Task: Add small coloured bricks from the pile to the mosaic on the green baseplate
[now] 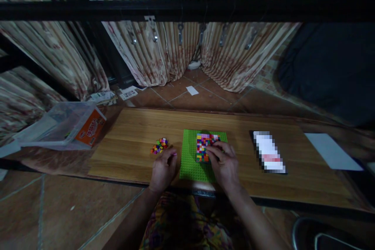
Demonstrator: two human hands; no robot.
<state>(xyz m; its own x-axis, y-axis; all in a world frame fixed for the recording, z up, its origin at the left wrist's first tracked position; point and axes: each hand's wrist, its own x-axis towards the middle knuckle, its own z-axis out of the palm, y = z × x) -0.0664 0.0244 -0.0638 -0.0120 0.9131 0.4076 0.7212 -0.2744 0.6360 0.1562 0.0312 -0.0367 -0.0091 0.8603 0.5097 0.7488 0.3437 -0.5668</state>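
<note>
A green studded baseplate (190, 160) lies on a low wooden board (263, 187). A patch of small multicoloured bricks (205, 142) is built on its upper right part. My right hand (224, 164) rests on the plate with its fingers curled, pressing on the lower right edge of that patch. My left hand (164, 168) sits just left of the plate, fingers pinched on a tiny pink piece. A small heap of loose coloured bricks (159, 145) lies just beyond the left hand.
A clear plastic box with an orange label (66, 125) lies off the board's left end. A dark tablet with a blurred screen (268, 151) lies right of the plate, a white sheet (331, 150) farther right. Curtains and a black bar stand behind.
</note>
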